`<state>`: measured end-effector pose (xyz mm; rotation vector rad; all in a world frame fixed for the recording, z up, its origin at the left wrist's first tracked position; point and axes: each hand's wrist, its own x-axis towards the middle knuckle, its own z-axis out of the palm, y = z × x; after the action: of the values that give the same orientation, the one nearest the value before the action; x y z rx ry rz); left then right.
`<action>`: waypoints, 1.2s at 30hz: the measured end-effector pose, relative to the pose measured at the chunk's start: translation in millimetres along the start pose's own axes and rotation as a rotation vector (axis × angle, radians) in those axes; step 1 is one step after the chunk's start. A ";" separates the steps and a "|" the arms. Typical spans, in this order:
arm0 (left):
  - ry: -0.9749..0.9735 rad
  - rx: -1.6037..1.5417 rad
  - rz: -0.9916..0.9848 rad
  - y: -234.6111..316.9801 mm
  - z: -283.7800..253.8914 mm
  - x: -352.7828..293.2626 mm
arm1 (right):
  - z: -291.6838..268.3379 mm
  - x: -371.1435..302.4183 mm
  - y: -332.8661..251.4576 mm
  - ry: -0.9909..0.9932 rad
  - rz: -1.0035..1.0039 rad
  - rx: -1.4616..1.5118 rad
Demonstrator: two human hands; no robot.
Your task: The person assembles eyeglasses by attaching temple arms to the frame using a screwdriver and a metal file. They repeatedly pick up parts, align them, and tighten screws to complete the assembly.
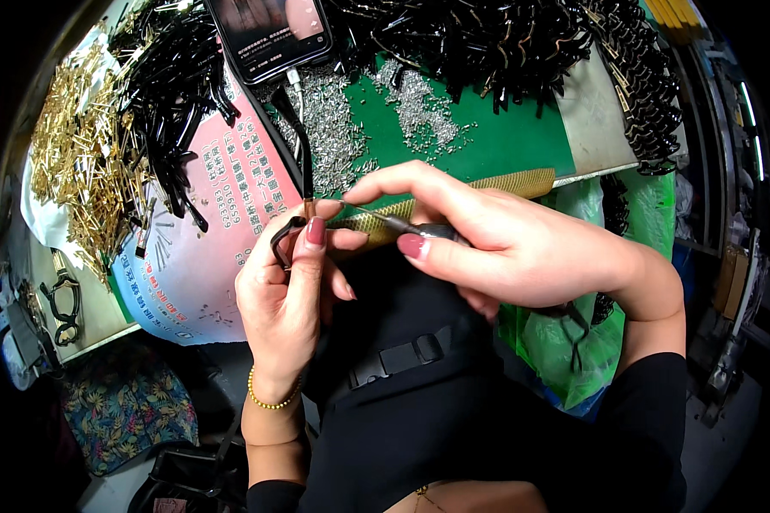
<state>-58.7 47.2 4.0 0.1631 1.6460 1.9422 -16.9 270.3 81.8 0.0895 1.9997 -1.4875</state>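
Head view: you are pinching a small black curved clip [284, 240] in your left hand [287, 295], while your right hand [496, 244] is gripping a thin metal tool [402, 224], its tip touching the clip. Silver pins [334, 137] are lying on the bench [496, 141] just beyond both hands.

A phone [269, 34] lies at the far edge of the tabletop [488, 145], with a heap of clips [488, 38] to its right and a spread of small pins [334, 128] just in front. Left of the phone lie more clips [171, 94], then a pile of metal pieces [73, 154] at the far left. Nearer the person, the left hand [287, 299] and right hand [505, 244] meet over the tabletop's front edge, a printed sheet [205, 256] to their left.
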 end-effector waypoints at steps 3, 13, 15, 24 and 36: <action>-0.013 0.014 0.038 -2.4 -1.6 -0.7 | 6.0 5.7 -12.1 -0.059 0.159 0.157; 0.170 1.001 0.745 -19.8 -0.1 5.4 | 5.7 7.0 -10.8 -0.054 0.107 0.180; 0.150 1.025 0.852 -27.0 -1.9 10.0 | 0.1 4.3 -6.4 -0.140 0.173 0.472; 0.199 0.594 0.434 -17.3 -0.2 1.6 | 6.0 -16.6 10.4 0.265 -0.144 -0.679; 0.309 0.223 0.377 -4.8 -16.8 3.8 | -115.5 3.9 -8.0 1.152 -0.219 -0.913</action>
<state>-67.7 34.9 -5.4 0.2898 2.1658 2.1338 -74.8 368.1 104.7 0.4127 3.5092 -0.4153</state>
